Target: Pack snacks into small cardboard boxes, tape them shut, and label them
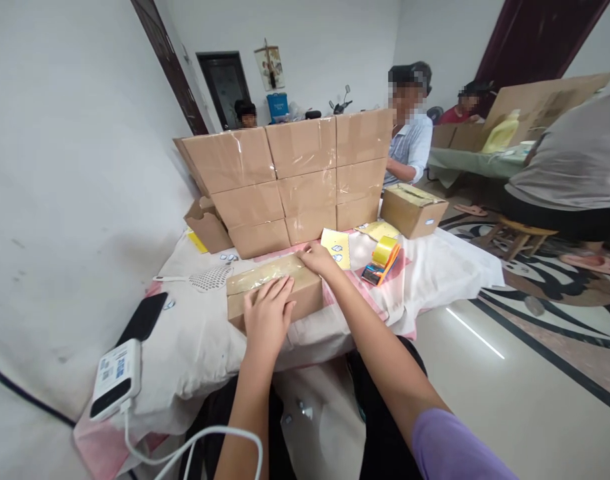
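A closed cardboard box (pixel 309 298) lies on the cloth-covered table in front of me, with shiny clear tape along its top. My left hand (pixel 269 308) rests on the box's near left part, fingers stretched over the taped top. At the far right end of the top is my right hand (pixel 317 259), its fingers curled together at the tape's end; whatever they pinch is too small to make out. An orange tape dispenser (pixel 383 261) with a yellow roll lies to the right. Beside the right hand is a yellow printed card (pixel 337 248).
Stacked cardboard boxes (pixel 305 180) form a wall behind. Another taped box (pixel 415 210) sits at the back right, an open box (pixel 209 225) at the back left. A black phone (pixel 142 318), a cabled power bank (pixel 117 379) and a fly swatter (pixel 209 278) lie left. Other people sit beyond.
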A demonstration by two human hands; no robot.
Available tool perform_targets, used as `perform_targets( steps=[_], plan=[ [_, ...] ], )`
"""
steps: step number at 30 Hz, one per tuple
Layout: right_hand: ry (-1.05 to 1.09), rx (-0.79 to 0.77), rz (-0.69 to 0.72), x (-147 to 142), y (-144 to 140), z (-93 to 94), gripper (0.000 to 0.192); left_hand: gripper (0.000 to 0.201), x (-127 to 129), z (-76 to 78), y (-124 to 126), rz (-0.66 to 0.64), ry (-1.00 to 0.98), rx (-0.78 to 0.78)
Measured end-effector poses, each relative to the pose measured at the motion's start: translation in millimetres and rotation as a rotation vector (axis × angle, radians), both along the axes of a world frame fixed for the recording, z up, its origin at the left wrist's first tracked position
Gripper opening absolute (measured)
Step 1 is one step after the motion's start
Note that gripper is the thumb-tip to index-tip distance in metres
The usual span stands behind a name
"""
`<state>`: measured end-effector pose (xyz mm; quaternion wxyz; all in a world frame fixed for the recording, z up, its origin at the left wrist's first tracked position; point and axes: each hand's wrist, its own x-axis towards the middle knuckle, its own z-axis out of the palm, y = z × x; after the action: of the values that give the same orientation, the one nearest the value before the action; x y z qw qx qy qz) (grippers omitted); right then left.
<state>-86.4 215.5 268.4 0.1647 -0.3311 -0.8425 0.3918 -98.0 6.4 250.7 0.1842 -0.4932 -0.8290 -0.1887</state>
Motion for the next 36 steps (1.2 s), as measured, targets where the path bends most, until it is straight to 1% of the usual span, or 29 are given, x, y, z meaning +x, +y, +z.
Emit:
perform_targets(
  steps=[3,6,8,11,14,17,20,24,27,30,33,34,36],
  plan=[
    [-0.050,0.134,-0.153,0.6,22.6,-5.3,0.031,0.042,1.7,-8.5,1.0,0.007,0.016,0.036],
    [-0.106,0.178,-0.266,8.7,55.1,-15.7,0.028,0.043,4.1,-16.0,4.7,0.021,0.021,0.098],
    [-0.121,0.162,-0.295,15.1,76.6,-24.9,0.031,0.042,5.8,-18.9,7.2,0.048,0.021,0.132],
    [-0.149,0.144,-0.323,19.6,102.2,-40.5,0.037,0.043,6.9,-20.2,9.9,0.074,0.018,0.143],
    [-0.189,0.117,-0.335,16.3,119.4,-56.7,0.040,0.044,5.8,-20.0,11.3,0.072,0.011,0.151],
    [-0.229,0.087,-0.335,8.6,130.6,-69.6,0.043,0.044,5.7,-20.9,11.8,0.074,0.004,0.158],
    [-0.261,0.084,-0.341,0.4,135.7,-75.5,0.043,0.047,10.2,-23.2,10.3,0.073,0.000,0.181],
    [-0.275,0.123,-0.392,-8.0,134.2,-76.1,0.031,0.052,18.1,-25.7,4.6,0.044,-0.010,0.202],
    [-0.250,0.143,-0.415,-10.4,134.3,-75.9,0.026,0.054,20.1,-25.8,0.1,0.023,-0.037,0.196],
    [-0.201,0.140,-0.409,-9.3,137.0,-73.9,0.020,0.054,19.1,-24.4,-2.3,0.004,-0.051,0.187],
    [-0.136,0.137,-0.372,-3.0,131.2,-65.0,0.016,0.050,16.6,-21.5,-2.9,-0.016,-0.042,0.190],
    [-0.093,0.141,-0.346,1.3,124.7,-59.9,0.013,0.047,15.6,-20.2,-3.3,-0.026,-0.037,0.207],
    [0.043,0.182,-0.254,14.7,103.2,-46.4,0.008,0.038,13.8,-17.5,-5.0,-0.056,-0.029,0.280]
  ],
)
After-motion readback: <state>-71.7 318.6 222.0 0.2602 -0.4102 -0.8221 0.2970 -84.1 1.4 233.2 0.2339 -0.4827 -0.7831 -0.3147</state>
